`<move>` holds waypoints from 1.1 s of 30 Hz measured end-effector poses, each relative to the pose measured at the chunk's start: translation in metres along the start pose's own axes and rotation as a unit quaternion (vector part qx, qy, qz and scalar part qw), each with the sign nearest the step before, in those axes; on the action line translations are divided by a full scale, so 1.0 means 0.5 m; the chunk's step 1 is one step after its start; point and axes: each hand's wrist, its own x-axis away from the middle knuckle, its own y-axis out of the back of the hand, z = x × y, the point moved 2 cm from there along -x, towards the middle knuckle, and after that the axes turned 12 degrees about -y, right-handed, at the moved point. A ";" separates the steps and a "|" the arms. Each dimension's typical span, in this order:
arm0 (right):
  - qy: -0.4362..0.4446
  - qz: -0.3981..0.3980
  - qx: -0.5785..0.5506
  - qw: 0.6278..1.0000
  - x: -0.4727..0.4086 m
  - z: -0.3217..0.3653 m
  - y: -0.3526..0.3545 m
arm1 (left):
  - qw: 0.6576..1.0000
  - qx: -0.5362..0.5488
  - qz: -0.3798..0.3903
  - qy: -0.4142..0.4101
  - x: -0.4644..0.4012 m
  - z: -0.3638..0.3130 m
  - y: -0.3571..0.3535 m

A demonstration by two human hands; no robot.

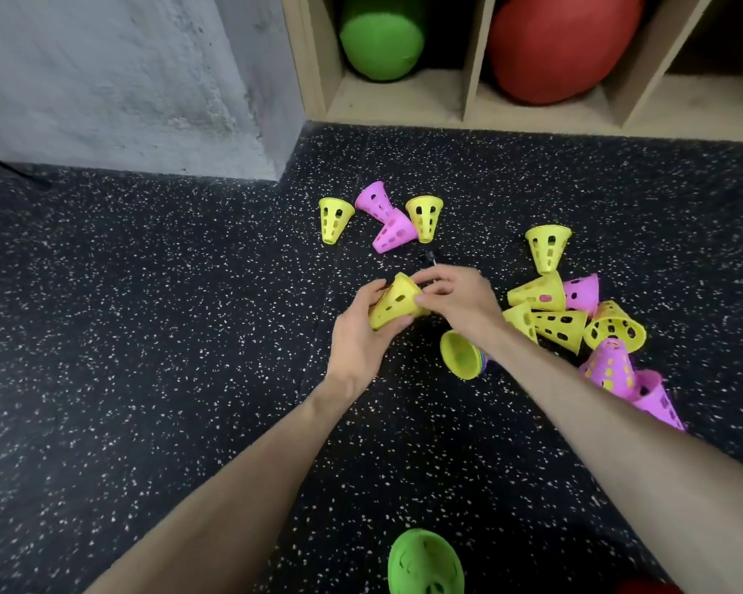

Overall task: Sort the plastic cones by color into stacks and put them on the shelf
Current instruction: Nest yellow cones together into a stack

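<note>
At the bottom edge of the frame, a green perforated cone [425, 563] is cut off by the border, and a red shape at the lower right corner is too clipped to identify. Two bare forearms rise from the bottom corners toward the centre. The left hand [361, 336] wraps its grip around a yellow cone [395, 303] lifted off the speckled black floor [146, 293], fingers closed on its narrow end; the right hand [457, 300] pinches the same cone at its wide rim, covering part of it. A small dark object just above the right hand is mostly hidden. Beneath the right wrist lies another yellow cone [462, 354], its mouth toward the camera. At centre right sits a jumbled pile of yellow and pink cones [575, 323], overlapping so the count is unclear. Above centre lie two pink cones [385, 218] between two yellow ones. At the top, wooden shelf [468, 70] compartments hold a green roller [380, 40] and a red ball [554, 45], both cropped.
</note>
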 end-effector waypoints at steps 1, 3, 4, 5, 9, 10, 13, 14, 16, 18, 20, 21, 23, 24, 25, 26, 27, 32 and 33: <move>0.000 -0.019 -0.009 1.000 -0.007 0.002 0.016 | 1.000 0.006 0.019 -0.007 -0.015 -0.004 0.007; -0.012 -0.051 -0.056 0.997 -0.023 0.002 0.047 | 0.998 -0.005 0.051 -0.020 -0.051 -0.008 0.027; -0.019 -0.060 -0.079 0.995 -0.029 -0.001 0.061 | 0.997 -0.028 0.068 -0.025 -0.071 -0.005 0.038; -0.026 -0.066 -0.095 0.993 -0.034 -0.006 0.072 | 0.995 -0.053 0.086 -0.025 -0.092 0.002 0.049; -0.046 -0.076 -0.138 0.986 -0.044 -0.041 0.085 | 0.980 -0.154 0.122 0.000 -0.176 0.038 0.086; -0.054 -0.078 -0.147 0.985 -0.046 -0.052 0.082 | 0.980 -0.161 0.117 0.008 -0.193 0.046 0.093; -0.073 -0.080 -0.174 0.979 -0.056 -0.074 0.067 | 0.984 -0.149 0.092 0.035 -0.238 0.071 0.104; -0.078 -0.082 -0.185 0.976 -0.059 -0.076 0.065 | 0.985 -0.143 0.084 0.041 -0.247 0.079 0.105; -0.083 -0.087 -0.210 0.970 -0.068 -0.075 0.065 | 0.988 -0.130 0.067 0.051 -0.261 0.093 0.102; -0.079 -0.090 -0.212 0.970 -0.077 -0.076 0.067 | 0.989 -0.119 0.058 0.065 -0.269 0.104 0.091; -0.076 -0.094 -0.202 0.972 -0.084 -0.077 0.066 | 0.988 -0.119 0.062 0.071 -0.279 0.115 0.080; -0.076 -0.096 -0.198 0.973 -0.088 -0.079 0.066 | 0.988 -0.125 0.064 0.068 -0.287 0.122 0.076; -0.075 -0.095 -0.189 0.975 -0.093 -0.080 0.061 | 0.984 -0.152 0.068 0.060 -0.302 0.137 0.078; -0.074 -0.094 -0.185 0.975 -0.093 -0.082 0.059 | 0.982 -0.167 0.070 0.054 -0.312 0.144 0.083; -0.075 -0.095 -0.185 0.975 -0.095 -0.084 0.059 | 0.980 -0.179 0.074 0.044 -0.328 0.152 0.087; -0.076 -0.094 -0.191 0.974 -0.092 -0.087 0.057 | 0.977 -0.194 0.082 0.033 -0.342 0.155 0.095; -0.076 -0.094 -0.194 0.973 -0.091 -0.090 0.057 | 0.974 -0.207 0.092 0.018 -0.361 0.159 0.103; -0.073 -0.105 -0.171 0.977 -0.085 -0.116 0.080 | 0.973 -0.194 0.117 0.037 -0.416 0.167 0.091; -0.074 -0.107 -0.175 0.976 -0.084 -0.118 0.083 | 0.974 -0.194 0.114 0.027 -0.410 0.166 0.081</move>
